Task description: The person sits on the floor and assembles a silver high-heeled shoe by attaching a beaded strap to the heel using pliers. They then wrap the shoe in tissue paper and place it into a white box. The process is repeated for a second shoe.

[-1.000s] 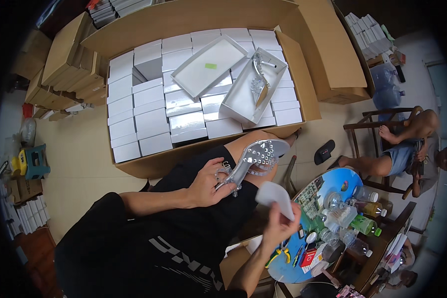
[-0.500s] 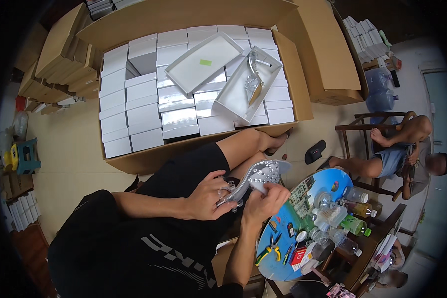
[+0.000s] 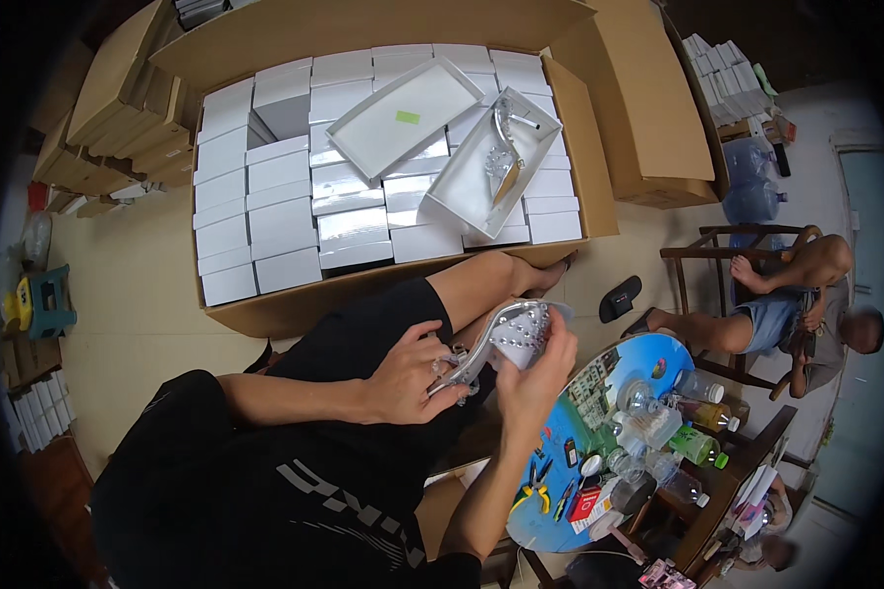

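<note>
A silver high-heeled sandal (image 3: 519, 332) with a clear, bead-studded strap is held over my lap. My left hand (image 3: 408, 378) is closed round its heel end, thumb below and fingers above. At the toe end my right hand (image 3: 542, 363) grips the strap and the front edge, with its thumb on the near side. White padding shows under the strap. Ahead, an open white shoe box (image 3: 459, 203) holds another silver sandal (image 3: 509, 177) lying on its side. Its lid (image 3: 383, 137), bearing a green sticker, rests to the left of it.
Beneath the open box is a large carton (image 3: 599, 177) full of white shoe boxes (image 3: 285, 231). A blue round table (image 3: 535, 525) on my right bears bottles (image 3: 697, 447), yellow-handled pliers (image 3: 532, 494) and a red packet (image 3: 586, 501). Another person (image 3: 805, 314) sits at the far right.
My right hand has shifted from the lower edge of the strap up round the toe end. The sandal has turned slightly, while my left hand stays at the heel.
</note>
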A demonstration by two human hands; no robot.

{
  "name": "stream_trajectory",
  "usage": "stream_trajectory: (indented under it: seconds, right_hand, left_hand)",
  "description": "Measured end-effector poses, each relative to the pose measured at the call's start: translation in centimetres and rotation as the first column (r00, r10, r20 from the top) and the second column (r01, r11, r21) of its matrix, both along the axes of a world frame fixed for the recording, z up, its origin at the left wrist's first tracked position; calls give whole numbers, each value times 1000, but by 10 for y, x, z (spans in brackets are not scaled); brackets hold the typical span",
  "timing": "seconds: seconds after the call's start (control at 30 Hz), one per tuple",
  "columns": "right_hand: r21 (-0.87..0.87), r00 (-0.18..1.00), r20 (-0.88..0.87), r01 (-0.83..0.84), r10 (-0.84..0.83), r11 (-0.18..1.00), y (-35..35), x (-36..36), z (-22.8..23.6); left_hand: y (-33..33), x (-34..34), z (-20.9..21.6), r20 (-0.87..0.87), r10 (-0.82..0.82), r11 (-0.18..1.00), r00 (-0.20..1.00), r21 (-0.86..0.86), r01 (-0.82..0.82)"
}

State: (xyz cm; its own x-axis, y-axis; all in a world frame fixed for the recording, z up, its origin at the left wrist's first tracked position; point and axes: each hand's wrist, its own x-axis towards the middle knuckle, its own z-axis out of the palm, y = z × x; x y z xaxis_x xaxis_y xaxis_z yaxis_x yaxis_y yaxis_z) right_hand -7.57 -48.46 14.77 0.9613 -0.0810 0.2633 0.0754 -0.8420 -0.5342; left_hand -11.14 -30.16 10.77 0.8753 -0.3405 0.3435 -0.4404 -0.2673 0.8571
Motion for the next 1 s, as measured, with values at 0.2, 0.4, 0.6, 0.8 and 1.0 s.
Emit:
stream_trajectory:
  seconds: [0.2, 0.4, 0.6, 0.8, 1.0]
  right_hand:
    - [-37, 974, 133, 189, -183, 981, -4, -4, -24]
    - [-59, 894, 330, 339, -302, 939, 7, 5, -19]
    - [-181, 924, 314, 283, -217, 942, -3, 13, -15]
    - [455, 997, -79, 47, -12, 889, -21, -17, 20]
    - [979, 985, -36, 69, 171, -194, -57, -17, -63]
  left_hand:
    - [-4, -4, 0, 8, -34, 999, 999, 16, 33]
    - [-9, -4, 6, -8, -55, 998, 998, 33, 55]
    - [-12, 1, -2, -74, -51, 994, 996, -101, 43]
    - [25, 16, -10, -790, -368, 887, 490, -457, -70]
    - [35, 17, 3, -598, -801, 519, 44, -728, -449]
